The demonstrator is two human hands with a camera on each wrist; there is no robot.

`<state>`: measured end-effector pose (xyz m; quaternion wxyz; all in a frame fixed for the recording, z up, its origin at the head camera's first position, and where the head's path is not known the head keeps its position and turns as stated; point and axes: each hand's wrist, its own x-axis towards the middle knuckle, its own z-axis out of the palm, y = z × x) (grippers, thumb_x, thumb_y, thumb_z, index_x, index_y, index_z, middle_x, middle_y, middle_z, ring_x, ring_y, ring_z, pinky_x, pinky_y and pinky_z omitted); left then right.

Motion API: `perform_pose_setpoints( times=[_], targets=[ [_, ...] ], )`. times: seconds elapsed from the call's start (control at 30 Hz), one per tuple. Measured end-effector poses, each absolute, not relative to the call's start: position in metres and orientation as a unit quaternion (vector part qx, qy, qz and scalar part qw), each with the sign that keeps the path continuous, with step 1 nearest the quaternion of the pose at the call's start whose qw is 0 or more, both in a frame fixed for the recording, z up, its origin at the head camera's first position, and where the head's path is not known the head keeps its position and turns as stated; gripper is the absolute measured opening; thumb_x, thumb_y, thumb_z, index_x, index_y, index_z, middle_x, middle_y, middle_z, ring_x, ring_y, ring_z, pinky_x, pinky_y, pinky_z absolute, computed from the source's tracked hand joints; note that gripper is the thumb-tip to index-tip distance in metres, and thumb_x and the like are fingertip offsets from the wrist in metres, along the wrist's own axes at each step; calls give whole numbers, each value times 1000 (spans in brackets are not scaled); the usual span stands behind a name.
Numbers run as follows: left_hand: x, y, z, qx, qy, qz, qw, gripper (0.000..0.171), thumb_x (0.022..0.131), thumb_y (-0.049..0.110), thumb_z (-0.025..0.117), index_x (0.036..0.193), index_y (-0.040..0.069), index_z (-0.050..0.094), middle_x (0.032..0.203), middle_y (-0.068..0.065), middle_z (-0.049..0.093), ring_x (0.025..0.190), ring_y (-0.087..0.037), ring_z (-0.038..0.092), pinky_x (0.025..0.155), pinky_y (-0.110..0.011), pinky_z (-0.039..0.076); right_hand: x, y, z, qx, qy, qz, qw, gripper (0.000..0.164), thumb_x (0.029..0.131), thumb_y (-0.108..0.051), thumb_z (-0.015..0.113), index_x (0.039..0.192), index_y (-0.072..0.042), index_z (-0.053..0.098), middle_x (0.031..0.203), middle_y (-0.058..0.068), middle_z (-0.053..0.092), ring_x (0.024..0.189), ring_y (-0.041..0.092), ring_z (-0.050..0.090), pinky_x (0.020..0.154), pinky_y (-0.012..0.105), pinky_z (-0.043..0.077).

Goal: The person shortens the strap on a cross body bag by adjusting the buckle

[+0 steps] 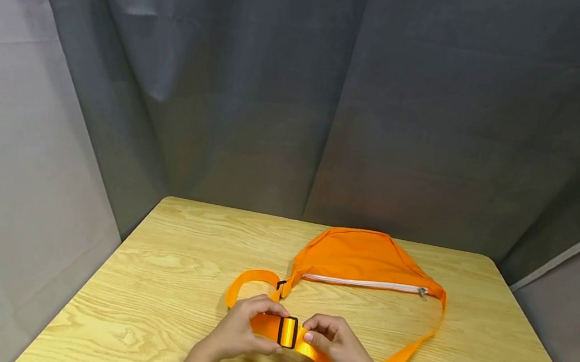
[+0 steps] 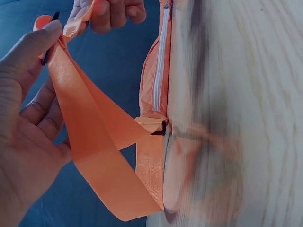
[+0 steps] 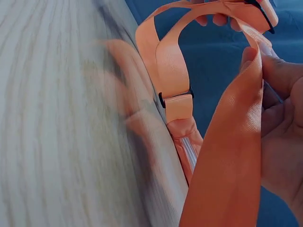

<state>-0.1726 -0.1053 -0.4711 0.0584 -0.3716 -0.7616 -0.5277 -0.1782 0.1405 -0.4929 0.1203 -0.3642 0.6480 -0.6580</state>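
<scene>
An orange waist bag point(image 1: 367, 258) with a white zipper lies toward the back of the table. Its orange strap point(image 1: 399, 361) loops round to the front. My left hand point(image 1: 241, 326) pinches the black slide buckle point(image 1: 280, 331) on the strap between thumb and fingers, top and bottom. Just to the right, my right hand point(image 1: 338, 345) pinches the strap between thumb and index finger. In the left wrist view the strap point(image 2: 90, 142) hangs in a loop below the buckle. A second black ring point(image 1: 281, 286) joins the strap to the bag's left end.
The bag lies on a light wood-grain table point(image 1: 149, 284). Dark grey curtains point(image 1: 258, 82) hang behind it, with paler cloth point(image 1: 20, 144) at the left side. A metal zipper pull point(image 1: 423, 292) sits at the right end of the bag's zipper.
</scene>
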Motion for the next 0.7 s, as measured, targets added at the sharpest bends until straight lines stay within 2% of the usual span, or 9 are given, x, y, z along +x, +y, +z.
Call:
perform_pose_setpoints(
  times=[0.17, 0.33, 0.5, 0.7],
  targets=[
    [-170, -105, -467, -360, -766, -529, 58, 52, 60, 4, 87, 105, 18, 65, 100, 7, 62, 92, -15, 59, 84, -32, 46, -176, 142, -491, -320, 675, -652, 128, 14, 93, -3, 53, 102, 6, 60, 86, 7, 61, 73, 8, 53, 64, 23, 46],
    [-162, -105, -454, -374, -769, -514, 71, 48, 61, 6, 86, 104, 11, 65, 98, 1, 63, 89, -19, 59, 82, -34, 47, -176, 142, -491, -308, 702, -631, 118, 16, 94, -7, 54, 104, 2, 62, 92, 10, 62, 77, 11, 54, 67, 26, 48],
    [-151, -103, -434, -377, -764, -518, 70, 46, 61, 0, 84, 103, 4, 65, 96, -4, 64, 87, -24, 60, 82, -37, 48, -175, 142, -491, -333, 669, -655, 111, 13, 93, -1, 52, 99, 6, 61, 90, 12, 62, 79, 10, 53, 67, 26, 47],
    [-150, -97, -442, -394, -753, -524, 59, 45, 63, -2, 83, 104, 3, 66, 96, -6, 64, 87, -25, 60, 79, -37, 49, -174, 137, -492, -371, 611, -688, 124, 15, 92, 7, 48, 102, 13, 58, 96, 7, 64, 85, 13, 58, 72, 27, 49]
  ],
)
